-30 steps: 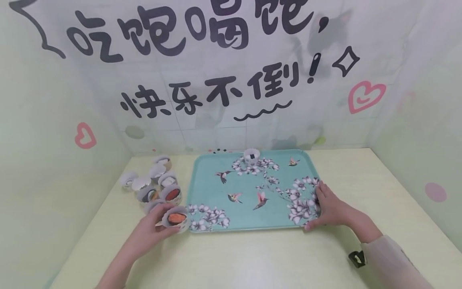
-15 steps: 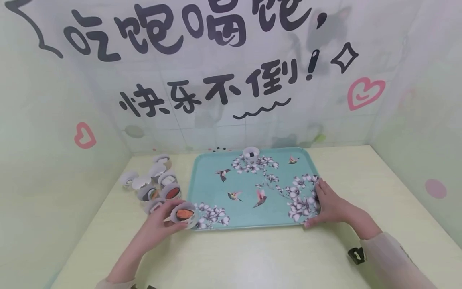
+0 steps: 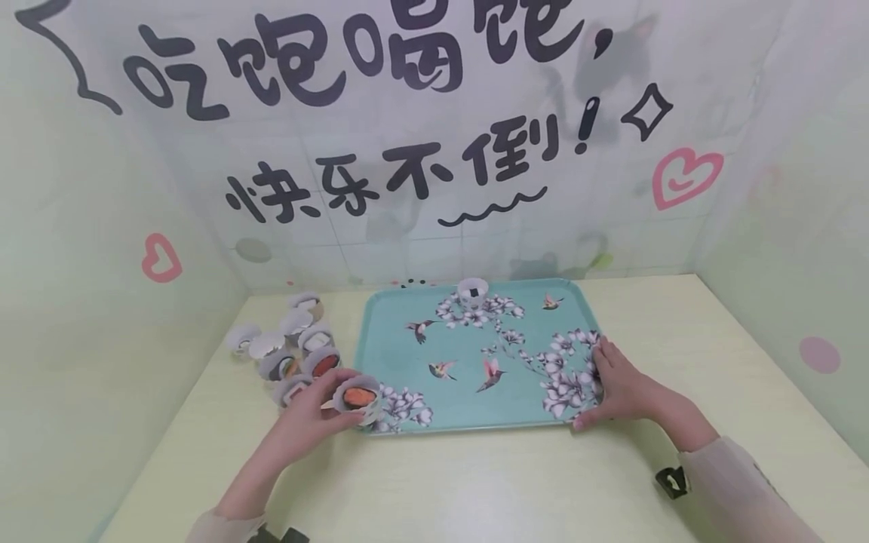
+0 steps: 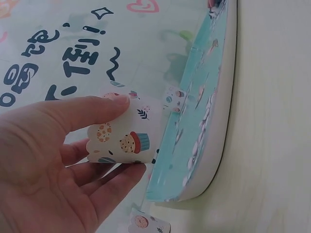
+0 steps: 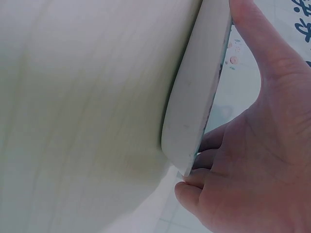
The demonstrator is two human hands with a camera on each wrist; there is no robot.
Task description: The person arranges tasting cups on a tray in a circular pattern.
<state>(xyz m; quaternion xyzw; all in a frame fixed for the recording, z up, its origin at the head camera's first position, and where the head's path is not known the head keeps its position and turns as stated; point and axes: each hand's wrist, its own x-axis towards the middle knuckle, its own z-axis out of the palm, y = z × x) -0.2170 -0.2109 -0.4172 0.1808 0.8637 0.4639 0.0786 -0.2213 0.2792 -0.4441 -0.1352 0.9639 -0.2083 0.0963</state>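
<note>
My left hand (image 3: 308, 422) grips a white paper baking cup (image 4: 129, 131) printed with cupcakes and leaves. An orange-topped food piece (image 3: 358, 397) sits inside this cup, which is above the front left corner of the turquoise tray (image 3: 455, 421). My right hand (image 3: 627, 388) holds the tray at its front right corner, thumb at the front edge and fingers along the right side. In the right wrist view some of its fingertips are hidden behind the tray's wall (image 5: 197, 92). Another paper cup (image 3: 473, 292) with a dark-and-white piece stands at the back of the tray.
To the tray's left, several more paper cups are grouped on the pale table (image 3: 468, 490), one of them with a red-topped piece (image 3: 326, 365). A white backdrop (image 3: 407, 253) with large dark lettering rises behind.
My left hand has carried the cup with the orange-topped piece rightward and slightly away from me, from beside the tray to over its front left corner. My right hand stays at the tray.
</note>
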